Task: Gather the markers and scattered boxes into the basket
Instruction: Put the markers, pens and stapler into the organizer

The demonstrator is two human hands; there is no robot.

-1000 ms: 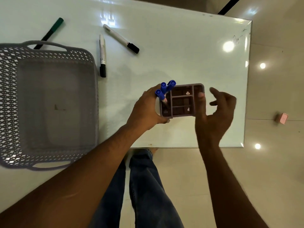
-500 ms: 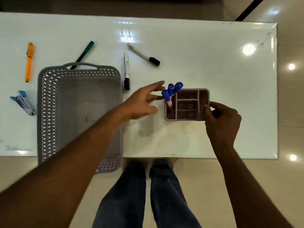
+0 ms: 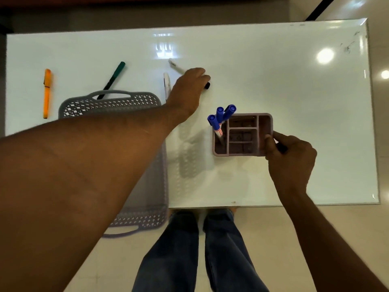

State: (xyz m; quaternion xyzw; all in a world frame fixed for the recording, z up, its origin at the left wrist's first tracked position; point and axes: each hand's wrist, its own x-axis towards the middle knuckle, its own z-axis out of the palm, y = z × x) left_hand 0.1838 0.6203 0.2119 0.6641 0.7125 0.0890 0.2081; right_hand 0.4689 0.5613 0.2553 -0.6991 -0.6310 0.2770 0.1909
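Note:
A grey mesh basket (image 3: pixel 109 103) sits at the table's left, mostly hidden under my left forearm. My left hand (image 3: pixel 188 91) reaches past it and curls over a white marker with a black cap (image 3: pixel 174 64) lying on the table. A second white marker (image 3: pixel 166 82) lies just left of that hand. A green marker (image 3: pixel 114 77) and an orange marker (image 3: pixel 47 93) lie farther left. My right hand (image 3: pixel 289 157) pinches the right wall of a purple compartment box (image 3: pixel 242 128), which holds three blue-capped markers (image 3: pixel 221 118) upright in its left slot.
The glossy white table (image 3: pixel 294 81) ends at a near edge just behind the box and a right edge beyond my right hand. The basket overhangs the near edge. My legs in jeans (image 3: pixel 197 249) stand below on a tiled floor.
My left hand has left the purple box and reached up and away onto the far black-capped marker. My right hand has taken hold of the box's right side and stays there.

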